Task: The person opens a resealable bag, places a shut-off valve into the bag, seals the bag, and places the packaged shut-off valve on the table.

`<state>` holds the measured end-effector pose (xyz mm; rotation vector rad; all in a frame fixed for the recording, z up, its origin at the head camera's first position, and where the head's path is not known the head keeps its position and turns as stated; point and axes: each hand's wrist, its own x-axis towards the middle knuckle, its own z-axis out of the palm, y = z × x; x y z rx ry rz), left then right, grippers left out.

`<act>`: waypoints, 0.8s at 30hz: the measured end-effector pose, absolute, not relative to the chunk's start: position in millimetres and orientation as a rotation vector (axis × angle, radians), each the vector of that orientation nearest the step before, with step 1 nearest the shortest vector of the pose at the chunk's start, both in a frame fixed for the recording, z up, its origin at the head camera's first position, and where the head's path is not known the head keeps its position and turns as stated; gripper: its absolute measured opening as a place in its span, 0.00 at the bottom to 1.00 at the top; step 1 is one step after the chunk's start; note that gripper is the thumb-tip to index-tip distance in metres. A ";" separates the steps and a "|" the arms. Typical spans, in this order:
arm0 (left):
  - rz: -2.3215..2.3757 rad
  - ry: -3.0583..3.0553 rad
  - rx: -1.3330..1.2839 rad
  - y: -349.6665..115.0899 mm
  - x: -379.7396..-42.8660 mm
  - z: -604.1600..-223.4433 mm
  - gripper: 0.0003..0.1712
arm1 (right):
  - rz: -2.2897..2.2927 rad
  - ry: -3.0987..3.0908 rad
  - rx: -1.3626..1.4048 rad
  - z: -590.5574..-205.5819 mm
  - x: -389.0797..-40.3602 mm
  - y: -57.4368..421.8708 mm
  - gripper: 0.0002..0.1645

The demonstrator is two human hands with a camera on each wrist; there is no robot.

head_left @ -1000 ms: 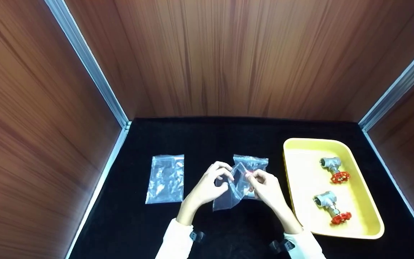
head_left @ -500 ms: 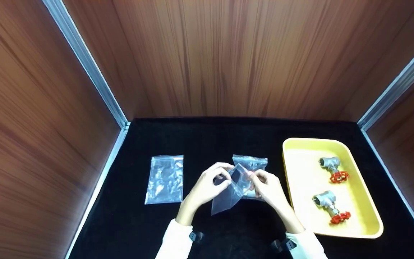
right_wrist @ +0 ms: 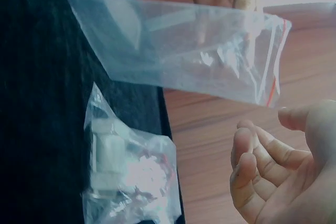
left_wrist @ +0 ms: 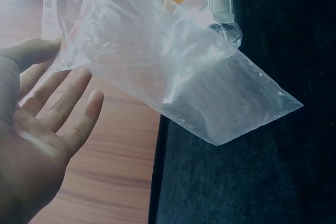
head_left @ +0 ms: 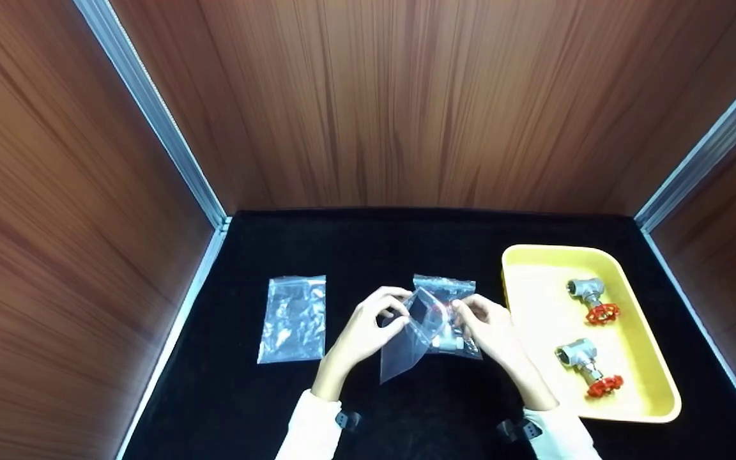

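My left hand pinches a transparent zip-lock bag by its top edge, thumb against fingers. The bag hangs tilted, its lower corner pointing down toward the table, and a red line runs along its mouth. Just right of that mouth is my right hand, its fingers loosely bent and apart from the bag in the right wrist view. Behind and below, a second zip-lock bag lies on the black cloth with a metal valve inside, partly hidden by the held bag.
A flat zip-lock bag lies on the left of the black cloth. On the right stands a yellow tray holding two valves with red handwheels. Wood-grain panels enclose the back and sides.
My right hand has let go of the bag's mouth and shifted slightly right. The left hand keeps its pinch, and more of the bagged valve shows between the hands.
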<state>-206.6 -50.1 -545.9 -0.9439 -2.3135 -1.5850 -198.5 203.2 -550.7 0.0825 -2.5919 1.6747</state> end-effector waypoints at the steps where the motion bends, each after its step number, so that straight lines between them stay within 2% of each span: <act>1: -1.587 -2.308 -0.947 -50.1 -204.4 -541.8 0.02 | 1.652 -2.601 0.082 -550.0 -199.1 205.2 0.22; 7: -1.594 -2.284 -0.943 -51.4 -195.4 -524.4 0.04 | 1.558 -2.631 0.102 -544.9 -201.6 219.0 0.17; 16: -1.622 -2.289 -0.896 -56.1 -196.0 -521.6 0.03 | 1.324 -2.561 0.167 -543.8 -206.0 244.3 0.08; 24: -1.621 -2.310 -0.862 -59.4 -196.0 -525.3 0.02 | 1.217 -2.586 0.124 -537.8 -205.1 272.3 0.15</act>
